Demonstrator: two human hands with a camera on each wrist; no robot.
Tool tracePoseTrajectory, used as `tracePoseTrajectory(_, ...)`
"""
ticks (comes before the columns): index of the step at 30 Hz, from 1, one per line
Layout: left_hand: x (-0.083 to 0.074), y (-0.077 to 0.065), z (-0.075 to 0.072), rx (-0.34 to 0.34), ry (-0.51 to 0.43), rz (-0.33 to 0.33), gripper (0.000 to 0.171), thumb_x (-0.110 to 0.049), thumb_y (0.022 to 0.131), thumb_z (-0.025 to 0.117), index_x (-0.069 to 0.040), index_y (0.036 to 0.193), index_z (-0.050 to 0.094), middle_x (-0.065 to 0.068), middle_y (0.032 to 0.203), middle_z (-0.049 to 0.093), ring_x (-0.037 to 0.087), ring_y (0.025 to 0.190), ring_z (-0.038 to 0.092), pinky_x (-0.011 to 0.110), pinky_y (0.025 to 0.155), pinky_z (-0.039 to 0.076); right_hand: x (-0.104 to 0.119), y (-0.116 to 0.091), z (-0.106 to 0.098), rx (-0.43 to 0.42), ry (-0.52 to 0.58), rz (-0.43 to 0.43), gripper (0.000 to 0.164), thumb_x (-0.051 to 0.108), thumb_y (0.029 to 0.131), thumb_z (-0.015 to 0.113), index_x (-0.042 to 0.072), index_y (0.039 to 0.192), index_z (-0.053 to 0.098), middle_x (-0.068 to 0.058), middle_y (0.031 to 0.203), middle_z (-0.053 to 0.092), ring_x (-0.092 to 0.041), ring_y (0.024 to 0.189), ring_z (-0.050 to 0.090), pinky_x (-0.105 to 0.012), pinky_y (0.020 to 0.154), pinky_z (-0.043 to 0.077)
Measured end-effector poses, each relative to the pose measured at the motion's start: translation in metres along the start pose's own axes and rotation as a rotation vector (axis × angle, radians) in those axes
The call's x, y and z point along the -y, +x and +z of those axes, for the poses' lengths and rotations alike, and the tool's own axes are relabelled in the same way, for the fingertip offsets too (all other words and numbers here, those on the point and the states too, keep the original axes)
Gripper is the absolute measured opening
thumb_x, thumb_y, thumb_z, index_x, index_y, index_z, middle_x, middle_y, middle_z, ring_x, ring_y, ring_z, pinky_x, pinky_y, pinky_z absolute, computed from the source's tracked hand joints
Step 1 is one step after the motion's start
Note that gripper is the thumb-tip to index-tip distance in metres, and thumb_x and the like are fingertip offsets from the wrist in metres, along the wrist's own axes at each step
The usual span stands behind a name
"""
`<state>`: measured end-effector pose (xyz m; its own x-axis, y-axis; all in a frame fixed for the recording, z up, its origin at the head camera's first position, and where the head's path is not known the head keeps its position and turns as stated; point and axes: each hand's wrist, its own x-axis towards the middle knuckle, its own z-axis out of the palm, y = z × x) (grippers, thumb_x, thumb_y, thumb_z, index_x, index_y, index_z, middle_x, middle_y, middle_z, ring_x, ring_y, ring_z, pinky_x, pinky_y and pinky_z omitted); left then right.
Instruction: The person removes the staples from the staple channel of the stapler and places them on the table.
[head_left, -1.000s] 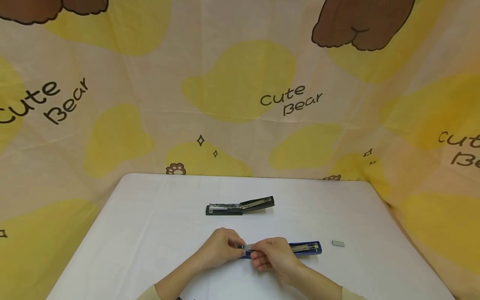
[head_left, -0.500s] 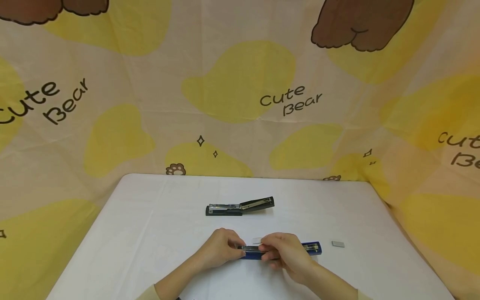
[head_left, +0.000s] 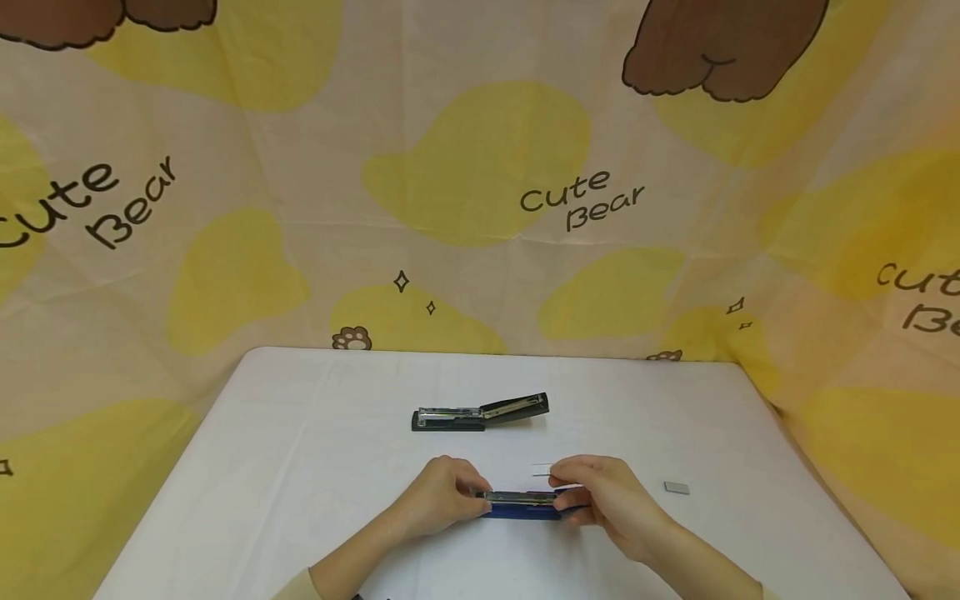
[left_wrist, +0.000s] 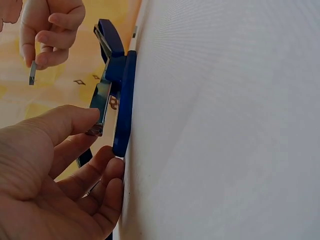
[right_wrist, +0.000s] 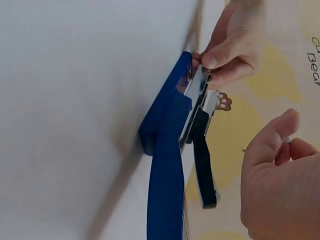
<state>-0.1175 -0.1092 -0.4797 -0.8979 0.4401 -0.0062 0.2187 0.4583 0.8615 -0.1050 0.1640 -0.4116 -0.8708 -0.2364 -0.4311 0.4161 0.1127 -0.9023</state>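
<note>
A blue stapler (head_left: 521, 511) lies opened out on the white table, its metal magazine exposed. My left hand (head_left: 441, 502) pinches the left end of that magazine between thumb and finger; in the left wrist view the thumb lies on the metal tip. Above the stapler's right part, my right hand (head_left: 621, 504) pinches a short silver strip of staples (head_left: 541, 470) at its fingertips. The strip (left_wrist: 32, 73) is apart from the stapler in the left wrist view. The right hand partly hides the stapler's swung-back top in the head view.
Behind the blue stapler lies a black stapler (head_left: 450, 425), also opened out. Another small grey strip of staples (head_left: 677, 488) rests on the table (head_left: 750, 533) to the right. A patterned cloth (head_left: 465, 167) hangs at the table's back and sides.
My right hand has lifted the staple strip off the magazine and moved right and slightly away, uncovering more of the magazine. The left hand has stayed in place.
</note>
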Motion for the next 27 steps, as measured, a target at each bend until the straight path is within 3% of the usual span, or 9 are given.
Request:
tracePoseTrajectory(15,0.000,-0.001,0.000,0.000,0.009,-0.012,0.013,-0.014,0.085,0.084,-0.012,0.097,0.084,-0.013,0.089,0.071,0.007,0.078,0.057,0.025,0.069,0.046,0.012,-0.014,-0.038,0.012,-0.037,-0.027,0.030,0.023,0.103,0.064,-0.002,0.118,0.070,-0.002,0.103,0.070,-0.011,0.079,0.070,-0.023,0.067,0.055)
tracePoseTrajectory(27,0.001,0.000,0.000,-0.001,0.025,-0.005,0.013,-0.016,0.085,0.084,-0.012,0.098,0.084,-0.013,0.091,0.072,0.007,0.079,0.057,0.026,0.072,0.047,0.011,-0.024,-0.082,-0.068,-0.049,-0.046,0.024,0.021,0.105,0.062,0.002,0.116,0.071,0.002,0.101,0.071,-0.012,0.083,0.068,-0.027,0.073,0.056)
